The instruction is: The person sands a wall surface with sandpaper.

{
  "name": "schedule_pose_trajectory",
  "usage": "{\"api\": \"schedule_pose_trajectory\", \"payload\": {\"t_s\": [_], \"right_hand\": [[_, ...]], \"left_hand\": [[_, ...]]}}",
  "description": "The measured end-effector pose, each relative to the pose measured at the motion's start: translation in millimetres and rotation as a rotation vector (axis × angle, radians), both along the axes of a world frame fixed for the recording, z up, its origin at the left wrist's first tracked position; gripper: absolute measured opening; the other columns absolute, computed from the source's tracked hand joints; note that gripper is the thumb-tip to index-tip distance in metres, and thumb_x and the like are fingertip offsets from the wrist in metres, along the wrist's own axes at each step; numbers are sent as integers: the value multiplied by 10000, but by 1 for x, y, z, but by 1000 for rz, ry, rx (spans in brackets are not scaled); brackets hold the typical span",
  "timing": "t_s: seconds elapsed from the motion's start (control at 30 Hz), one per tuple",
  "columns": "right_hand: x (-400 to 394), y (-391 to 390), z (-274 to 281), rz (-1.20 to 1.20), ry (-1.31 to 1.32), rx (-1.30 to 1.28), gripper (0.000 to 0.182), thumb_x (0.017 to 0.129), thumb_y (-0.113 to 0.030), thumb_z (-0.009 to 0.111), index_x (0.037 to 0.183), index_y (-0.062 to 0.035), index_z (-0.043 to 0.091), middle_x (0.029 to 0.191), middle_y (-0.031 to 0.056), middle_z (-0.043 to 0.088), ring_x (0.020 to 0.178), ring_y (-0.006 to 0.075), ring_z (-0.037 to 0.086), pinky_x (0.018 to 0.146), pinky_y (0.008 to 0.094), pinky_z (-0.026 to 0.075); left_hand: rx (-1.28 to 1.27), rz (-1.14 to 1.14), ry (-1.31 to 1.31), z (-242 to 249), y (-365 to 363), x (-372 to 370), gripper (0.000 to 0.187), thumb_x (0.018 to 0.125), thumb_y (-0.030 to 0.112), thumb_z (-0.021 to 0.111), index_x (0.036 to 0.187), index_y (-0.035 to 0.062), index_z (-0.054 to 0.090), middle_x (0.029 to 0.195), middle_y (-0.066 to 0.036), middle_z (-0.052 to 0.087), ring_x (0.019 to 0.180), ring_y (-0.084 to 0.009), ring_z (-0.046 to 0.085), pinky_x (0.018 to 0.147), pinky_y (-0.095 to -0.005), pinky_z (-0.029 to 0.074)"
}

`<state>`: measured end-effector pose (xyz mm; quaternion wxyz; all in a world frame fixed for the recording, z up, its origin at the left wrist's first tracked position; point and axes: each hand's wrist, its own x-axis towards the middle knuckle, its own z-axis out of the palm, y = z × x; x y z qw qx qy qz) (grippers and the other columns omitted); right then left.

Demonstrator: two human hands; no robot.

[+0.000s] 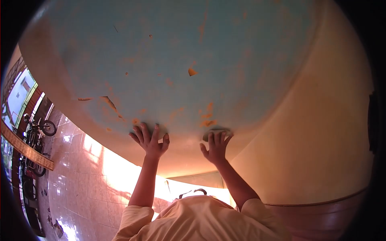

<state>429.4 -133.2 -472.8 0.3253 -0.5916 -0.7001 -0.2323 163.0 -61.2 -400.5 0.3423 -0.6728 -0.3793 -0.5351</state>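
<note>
A large blue-green painted surface [169, 56] with chipped, orange-brown patches fills the upper part of the head view. My left hand [151, 140] lies against its lower edge, fingers spread and pointing up. To the right, my right hand [216, 147] touches the same edge, its fingers over a dark flat oval patch [225, 131]; whether that is an object or a shadow is unclear. The thumb of my right hand stands apart from its fingers. Both forearms reach up from light-coloured sleeves.
A yellowish wall [317, 132] rises at the right. Shiny floor tiles [76, 160] stretch along the left, with a motorcycle [38, 128] at the far left near a railing. A brown curved strip [28, 150] crosses the left edge. Bright sunlight lies across the floor.
</note>
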Motion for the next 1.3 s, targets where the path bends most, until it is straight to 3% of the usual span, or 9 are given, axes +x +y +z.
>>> {"api": "schedule_pose_trajectory", "payload": {"t_s": [0.1, 0.3, 0.4, 0.57, 0.8, 1.07, 1.17, 1.23, 1.3], "right_hand": [[2, -6, 6, 11, 73, -73, 679, 934, -560, 533, 1298, 14, 531, 1386, 280, 452, 1399, 582, 257, 1065, 843, 23], [23, 7, 169, -18, 57, 294, 673, 946, -548, 521, 1315, 15, 531, 1423, 270, 445, 1434, 542, 250, 1086, 817, 24], [20, 8, 133, 37, 201, 320, 589, 943, -499, 541, 1298, -29, 570, 1307, 201, 522, 1316, 504, 392, 1068, 838, 58], [12, -16, 0, -30, 141, -4, 603, 938, -488, 557, 1316, -19, 550, 1293, 229, 511, 1304, 546, 365, 1048, 855, 76], [10, 8, 167, 27, 155, 244, 630, 948, -501, 532, 1345, -11, 533, 1393, 242, 476, 1426, 524, 259, 1064, 838, 17], [-25, -4, -17, 76, -31, -86, 588, 909, -523, 589, 1261, -51, 589, 1353, 216, 462, 1262, 534, 367, 957, 888, 183], [-42, -3, 36, 89, 17, -72, 597, 927, -511, 579, 1340, -80, 571, 1388, 170, 472, 1307, 498, 361, 982, 890, 110], [-42, 7, 109, 95, -63, 85, 683, 963, -526, 498, 1407, -8, 489, 1481, 235, 415, 1427, 565, 207, 1054, 837, -13], [-45, 12, 171, 112, 30, 196, 659, 980, -501, 478, 1438, -27, 482, 1565, 216, 356, 1500, 514, 121, 1086, 791, -79]], "left_hand": [[-6, 0, -8, 0, 1, 1, 556, 945, 466, 543, 1435, 204, 557, 1630, -212, 286, 1543, -445, 104, 1202, -653, -9], [-6, -11, -21, 0, -1, 3, 559, 950, 482, 540, 1434, 202, 558, 1635, -213, 274, 1542, -448, 108, 1201, -654, -14], [8, -15, -16, 1, 0, 4, 562, 951, 492, 538, 1433, 203, 558, 1635, -213, 274, 1540, -450, 113, 1201, -654, -12], [11, 29, -14, 5, -1, 6, 571, 944, 498, 546, 1436, 207, 554, 1632, -209, 282, 1538, -453, 119, 1201, -656, -2], [10, 53, 43, -2, -2, 0, 610, 979, 483, 517, 1493, 157, 483, 1646, -227, 234, 1537, -467, 100, 1189, -674, 14], [-7, 31, 15, 1, -7, 2, 577, 1001, 452, 489, 1494, 151, 482, 1641, -237, 241, 1537, -463, 106, 1186, -675, 5], [-88, 12, 51, -3, -15, -6, 568, 1009, 436, 478, 1497, 144, 477, 1644, -247, 222, 1544, -456, 71, 1183, -674, -17], [-130, -31, 57, 0, -16, -7, 586, 1009, 437, 477, 1503, 123, 464, 1646, -261, 198, 1546, -456, 26, 1176, -678, -37], [-163, -28, 26, 8, -21, -7, 592, 1009, 433, 477, 1507, 113, 456, 1647, -266, 190, 1546, -458, 12, 1176, -676, -42]]}}
